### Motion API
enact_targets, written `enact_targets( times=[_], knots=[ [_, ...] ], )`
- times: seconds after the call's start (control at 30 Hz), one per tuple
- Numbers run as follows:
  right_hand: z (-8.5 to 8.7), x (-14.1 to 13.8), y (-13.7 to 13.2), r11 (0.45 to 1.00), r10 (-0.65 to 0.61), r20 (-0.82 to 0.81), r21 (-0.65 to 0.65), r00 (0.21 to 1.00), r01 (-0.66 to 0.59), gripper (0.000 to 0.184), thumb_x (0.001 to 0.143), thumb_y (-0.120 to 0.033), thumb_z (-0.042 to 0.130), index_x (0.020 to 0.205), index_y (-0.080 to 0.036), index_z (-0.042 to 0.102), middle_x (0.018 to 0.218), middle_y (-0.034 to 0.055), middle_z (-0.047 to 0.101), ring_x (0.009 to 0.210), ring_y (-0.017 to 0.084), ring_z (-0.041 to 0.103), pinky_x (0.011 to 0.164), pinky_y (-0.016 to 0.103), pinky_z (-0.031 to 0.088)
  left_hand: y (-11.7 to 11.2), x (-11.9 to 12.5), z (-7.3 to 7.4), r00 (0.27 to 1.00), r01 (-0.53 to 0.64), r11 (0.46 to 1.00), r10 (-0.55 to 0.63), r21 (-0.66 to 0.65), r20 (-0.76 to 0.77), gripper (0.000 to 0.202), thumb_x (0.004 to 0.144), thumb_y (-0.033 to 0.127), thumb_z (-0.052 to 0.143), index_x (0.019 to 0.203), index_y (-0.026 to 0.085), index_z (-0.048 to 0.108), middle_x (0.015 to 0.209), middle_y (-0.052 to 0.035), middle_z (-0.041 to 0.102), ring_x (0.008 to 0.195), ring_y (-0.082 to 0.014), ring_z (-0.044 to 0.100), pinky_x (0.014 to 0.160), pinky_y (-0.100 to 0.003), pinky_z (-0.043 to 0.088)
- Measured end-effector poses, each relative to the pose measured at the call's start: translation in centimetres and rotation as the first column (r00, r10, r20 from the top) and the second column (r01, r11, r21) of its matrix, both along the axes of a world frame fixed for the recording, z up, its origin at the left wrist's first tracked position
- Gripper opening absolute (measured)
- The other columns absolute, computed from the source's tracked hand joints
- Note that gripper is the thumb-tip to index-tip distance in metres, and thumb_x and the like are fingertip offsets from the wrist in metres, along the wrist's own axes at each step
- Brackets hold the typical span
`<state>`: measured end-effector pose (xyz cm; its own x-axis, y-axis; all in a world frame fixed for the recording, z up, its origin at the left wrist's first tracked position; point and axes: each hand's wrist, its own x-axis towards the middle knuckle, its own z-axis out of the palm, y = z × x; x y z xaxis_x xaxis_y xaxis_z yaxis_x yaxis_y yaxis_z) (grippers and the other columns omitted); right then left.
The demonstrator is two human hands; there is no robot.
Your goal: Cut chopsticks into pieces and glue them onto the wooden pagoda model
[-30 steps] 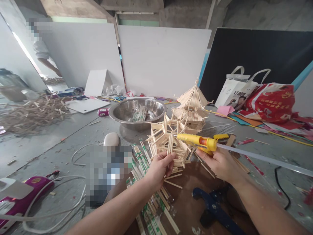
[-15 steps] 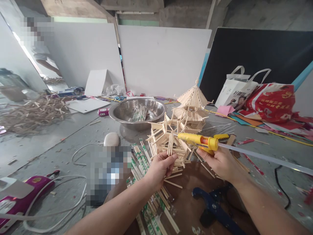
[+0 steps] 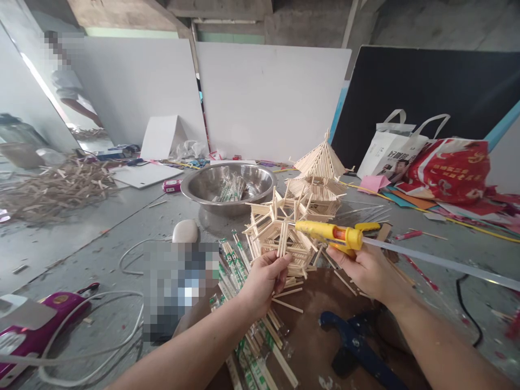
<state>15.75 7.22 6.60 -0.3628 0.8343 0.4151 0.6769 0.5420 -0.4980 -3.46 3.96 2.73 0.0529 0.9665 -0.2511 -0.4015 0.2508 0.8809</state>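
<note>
My left hand [image 3: 268,276] pinches a few upright wooden sticks [image 3: 283,239] between thumb and fingers. They stand against the near side of an open lattice model [image 3: 260,222] built from chopsticks. Wrapped round the grip of a yellow glue gun [image 3: 325,232] is my right hand [image 3: 361,265]; the nozzle points left, close to the top of the held sticks. A long clear glue stick [image 3: 439,263] juts from the gun's rear. Behind the lattice rises a pagoda-like tower [image 3: 319,160] with a pointed roof. Whether the nozzle touches the sticks, I cannot tell.
Wrapped chopsticks [image 3: 252,357] lie below my left forearm. A blue-handled tool [image 3: 357,341] rests on the brown board [image 3: 309,336]. A steel basin [image 3: 190,189] holds more packets. A purple power strip [image 3: 60,314] with white cable is at left. A person [image 3: 71,89] stands far left.
My left fingers shift very slightly on the sticks. The glue gun and my right hand stay where they were.
</note>
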Motion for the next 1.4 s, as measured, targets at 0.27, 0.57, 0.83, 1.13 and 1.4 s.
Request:
enact_targets(
  times=[0.27, 0.57, 0.83, 1.13, 1.4],
  knots=[
    [0.5, 0.4, 0.0, 1.0, 0.022, -0.003, -0.019, 1.0, -0.022, 0.031, 0.078, -0.041, 0.044, 0.096, -0.019, 0.058, 0.094, 0.0064, 0.065, 0.091, 0.024, 0.058, 0.079, 0.035, 0.045, 0.1, -0.1, -0.3, 1.0, 0.001, 1.0, -0.001, 0.026, 0.014, 0.03, 0.062, 0.033, 0.064, 0.057, 0.017, 0.04, 0.039, 0.008, 0.037, 0.031, -0.002, 0.028, 0.031, -0.016, 0.016],
    [1.1, 0.7, -0.3, 0.998, 0.068, 0.055, -0.006, 0.996, -0.068, 0.033, 0.078, -0.041, 0.044, 0.098, -0.021, 0.06, 0.092, 0.005, 0.065, 0.09, 0.025, 0.058, 0.078, 0.038, 0.045, 0.1, 0.0, -0.4, 1.0, -0.014, 1.0, 0.014, 0.028, 0.013, 0.028, 0.061, 0.032, 0.064, 0.058, 0.017, 0.041, 0.039, 0.0081, 0.038, 0.031, -0.0023, 0.027, 0.031, -0.016, 0.016],
    [2.6, 0.9, -1.4, 0.99, 0.116, 0.18, -0.098, 0.977, -0.099, 0.034, 0.079, -0.045, 0.04, 0.094, -0.021, 0.06, 0.087, 0.0043, 0.066, 0.082, 0.022, 0.06, 0.07, 0.032, 0.047, -0.2, 0.0, 0.0, 1.0, -0.006, 1.0, 0.006, 0.029, 0.006, 0.027, 0.063, 0.033, 0.062, 0.056, 0.017, 0.041, 0.038, 0.0075, 0.038, 0.03, -0.0031, 0.028, 0.031, -0.018, 0.015],
    [2.5, 0.2, -2.0, 0.984, 0.136, 0.215, -0.143, 0.967, -0.107, 0.031, 0.081, -0.041, 0.039, 0.1, -0.024, 0.057, 0.077, 0.001, 0.067, 0.067, 0.018, 0.062, 0.069, 0.03, 0.046, -0.2, -0.1, -0.1, 1.0, -0.018, 1.0, 0.018, 0.021, -0.004, 0.021, 0.064, 0.033, 0.061, 0.065, 0.013, 0.054, 0.038, 0.0073, 0.037, 0.031, -0.003, 0.028, 0.033, -0.019, 0.013],
    [1.9, -0.1, -1.9, 0.99, 0.113, 0.2, -0.108, 0.973, -0.093, 0.032, 0.08, -0.043, 0.04, 0.097, -0.024, 0.058, 0.076, 0.0016, 0.068, 0.065, 0.019, 0.062, 0.067, 0.031, 0.046, -0.2, -0.1, -0.1, 1.0, -0.017, 1.0, 0.018, 0.012, -0.007, 0.022, 0.063, 0.034, 0.06, 0.066, 0.012, 0.055, 0.038, 0.0075, 0.038, 0.03, -0.003, 0.029, 0.033, -0.018, 0.014]
  ],
)
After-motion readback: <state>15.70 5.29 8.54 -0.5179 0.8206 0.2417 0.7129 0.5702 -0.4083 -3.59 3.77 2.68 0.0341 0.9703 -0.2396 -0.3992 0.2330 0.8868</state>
